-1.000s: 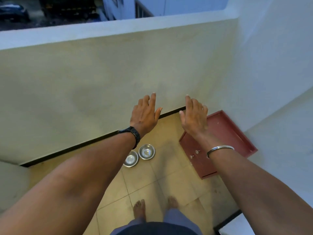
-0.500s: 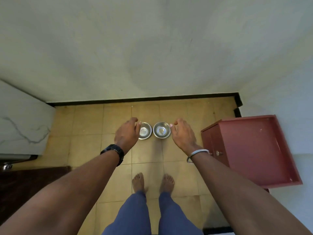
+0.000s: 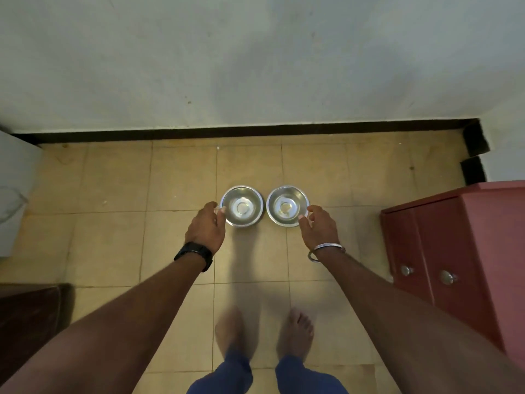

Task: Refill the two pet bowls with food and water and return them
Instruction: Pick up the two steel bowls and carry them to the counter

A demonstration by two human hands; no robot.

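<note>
Steel pet bowls, two of them, sit side by side on the tan tiled floor (image 3: 181,245) near the wall (image 3: 255,58): left bowl (image 3: 242,206) and right bowl (image 3: 287,205), nearly touching, both look empty, only glare in the bottoms so any residue is hard to tell. Left hand (image 3: 206,228) at the left bowl's left rim, fingers (image 3: 222,211) apart and curled around the edge, contact looks likely but no firm clamp visible. Right hand (image 3: 319,227) at the right bowl's lower-right rim, thumb and fingers (image 3: 301,220) spread, just touching or about to; cannot tell. Bare feet (image 3: 295,331) blurred at bottom, trouser legs cut off by the frame. Versus half a second back: hands have closed in on the rims, camera is lower and nearer, bowls look larger and unmoved. Black watch (image 3: 196,254) on left wrist, metal bangle (image 3: 326,249) on right. Red cabinet (image 3: 443,251) to the right, cut off at the edge, well apart from the bowls. Dark mat (image 3: 28,317) lower left, white object (image 3: 14,194) at left edge partly out of frame. Nothing blocks the bowls.
</note>
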